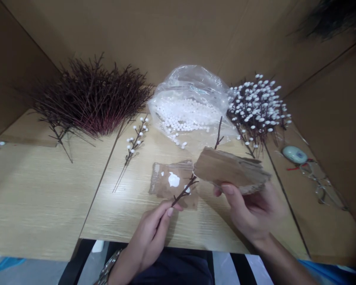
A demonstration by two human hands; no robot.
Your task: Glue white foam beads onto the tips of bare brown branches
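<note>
My left hand pinches the lower part of a dark brown artificial twig, which slants up to the right. A torn cardboard piece is gripped in my right hand and covers the twig's middle; the twig's tip shows above it. Whether cardboard and twig touch, I cannot tell. Below them on the table lies another cardboard piece with white glue on it. To the left rests a twig with white berries.
A clear plastic bag of white foam balls stands behind. Bare twigs are heaped at back left, white-berried twigs at back right. Eyeglasses and a pale oval object lie at right. Cardboard walls surround the table.
</note>
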